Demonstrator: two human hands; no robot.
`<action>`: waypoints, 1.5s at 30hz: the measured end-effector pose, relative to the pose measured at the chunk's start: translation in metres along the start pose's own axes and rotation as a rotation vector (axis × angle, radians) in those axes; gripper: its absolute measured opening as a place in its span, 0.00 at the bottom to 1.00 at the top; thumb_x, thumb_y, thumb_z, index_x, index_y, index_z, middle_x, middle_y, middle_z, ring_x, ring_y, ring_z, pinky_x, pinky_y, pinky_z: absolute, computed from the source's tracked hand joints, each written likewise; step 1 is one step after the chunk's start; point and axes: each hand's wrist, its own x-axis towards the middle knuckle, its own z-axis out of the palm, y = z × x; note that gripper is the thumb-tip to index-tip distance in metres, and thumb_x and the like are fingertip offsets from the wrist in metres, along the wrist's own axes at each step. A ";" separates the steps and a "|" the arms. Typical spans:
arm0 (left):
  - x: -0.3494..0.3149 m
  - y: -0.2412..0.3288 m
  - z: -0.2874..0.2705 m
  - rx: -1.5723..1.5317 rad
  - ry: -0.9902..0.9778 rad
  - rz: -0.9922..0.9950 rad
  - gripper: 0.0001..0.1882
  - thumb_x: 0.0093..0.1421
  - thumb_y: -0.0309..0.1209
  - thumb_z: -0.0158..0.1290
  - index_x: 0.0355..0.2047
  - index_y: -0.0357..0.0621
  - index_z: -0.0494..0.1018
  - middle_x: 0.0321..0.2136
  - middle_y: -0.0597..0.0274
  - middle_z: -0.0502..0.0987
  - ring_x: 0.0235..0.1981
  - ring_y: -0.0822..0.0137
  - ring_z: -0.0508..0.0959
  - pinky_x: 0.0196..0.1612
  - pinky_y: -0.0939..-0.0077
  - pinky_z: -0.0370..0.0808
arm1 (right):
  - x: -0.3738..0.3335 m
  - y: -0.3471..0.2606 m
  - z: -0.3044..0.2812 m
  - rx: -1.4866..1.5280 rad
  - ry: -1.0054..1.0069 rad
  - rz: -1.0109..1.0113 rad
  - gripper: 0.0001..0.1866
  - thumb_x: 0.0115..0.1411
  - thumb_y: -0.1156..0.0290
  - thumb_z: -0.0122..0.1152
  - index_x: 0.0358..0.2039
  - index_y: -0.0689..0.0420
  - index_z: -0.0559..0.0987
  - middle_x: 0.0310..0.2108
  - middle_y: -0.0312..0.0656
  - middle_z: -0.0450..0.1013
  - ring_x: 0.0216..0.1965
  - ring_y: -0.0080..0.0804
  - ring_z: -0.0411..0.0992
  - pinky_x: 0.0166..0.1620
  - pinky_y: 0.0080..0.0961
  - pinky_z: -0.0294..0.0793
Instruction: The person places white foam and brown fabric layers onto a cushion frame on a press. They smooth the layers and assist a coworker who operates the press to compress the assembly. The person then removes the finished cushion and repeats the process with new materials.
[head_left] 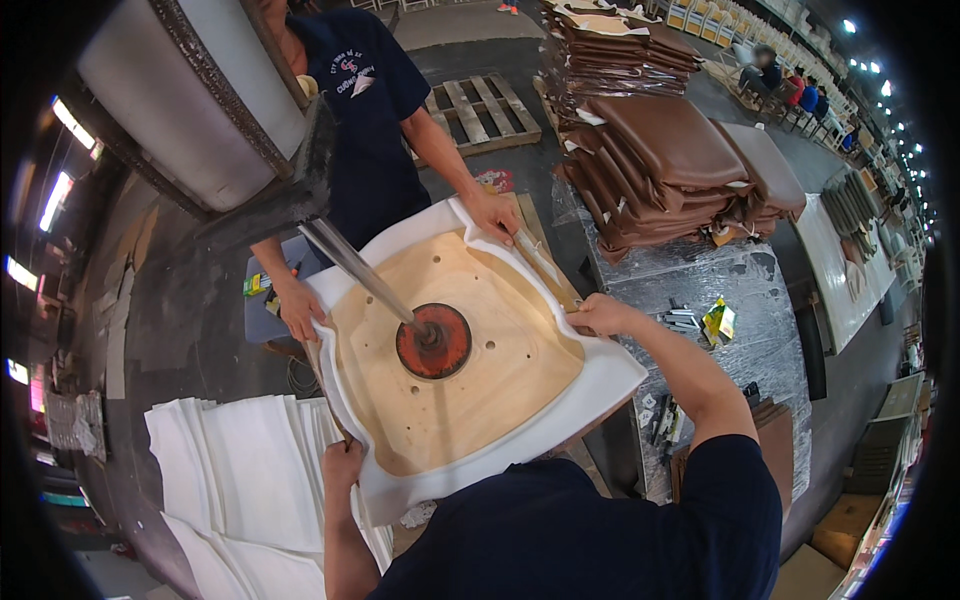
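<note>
Padding (612, 372), a thick white sheet, curls up around a pale, seat-shaped plywood panel (500, 378). Slanting steel rod (358, 270) meets a round red-black disc (454, 348) on the panel. Right hand (606, 315) grips padding's right edge; left hand (343, 464), fisted, grips its near-left edge.

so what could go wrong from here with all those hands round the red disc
Uneven pulling could shift the wooden panel beneath the red disc. The white padding might bunch along its wavy rim. The left hand and right hand are closed at the padded edge, so fingers could perhaps get pinched.
</note>
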 end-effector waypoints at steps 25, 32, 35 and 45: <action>0.001 -0.019 -0.006 -0.482 -0.145 -0.040 0.23 0.76 0.44 0.61 0.36 0.31 0.84 0.21 0.65 0.78 0.27 0.74 0.75 0.33 0.64 0.75 | 0.002 0.028 0.023 -0.106 0.180 -0.293 0.21 0.70 0.56 0.70 0.32 0.63 0.89 0.22 0.53 0.80 0.23 0.37 0.79 0.33 0.39 0.78; 0.004 0.024 -0.016 -0.233 0.276 0.109 0.16 0.73 0.38 0.61 0.37 0.35 0.83 0.28 0.44 0.83 0.32 0.47 0.85 0.39 0.58 0.80 | -0.006 -0.012 0.024 -0.440 0.196 -0.315 0.15 0.72 0.59 0.66 0.42 0.58 0.90 0.36 0.52 0.85 0.41 0.55 0.84 0.46 0.48 0.81; 0.014 0.074 0.015 -0.364 0.234 0.378 0.16 0.72 0.37 0.61 0.53 0.39 0.81 0.47 0.42 0.82 0.51 0.45 0.83 0.55 0.53 0.79 | 0.005 -0.063 0.069 -0.313 0.174 -0.559 0.18 0.73 0.63 0.63 0.59 0.56 0.85 0.53 0.54 0.82 0.55 0.57 0.81 0.58 0.50 0.79; 0.008 0.084 0.082 0.172 0.235 0.840 0.43 0.70 0.42 0.54 0.79 0.30 0.60 0.80 0.29 0.55 0.81 0.28 0.52 0.82 0.31 0.46 | 0.007 -0.039 0.160 -0.445 0.479 -0.725 0.34 0.68 0.50 0.64 0.70 0.53 0.75 0.71 0.53 0.67 0.78 0.55 0.61 0.78 0.59 0.58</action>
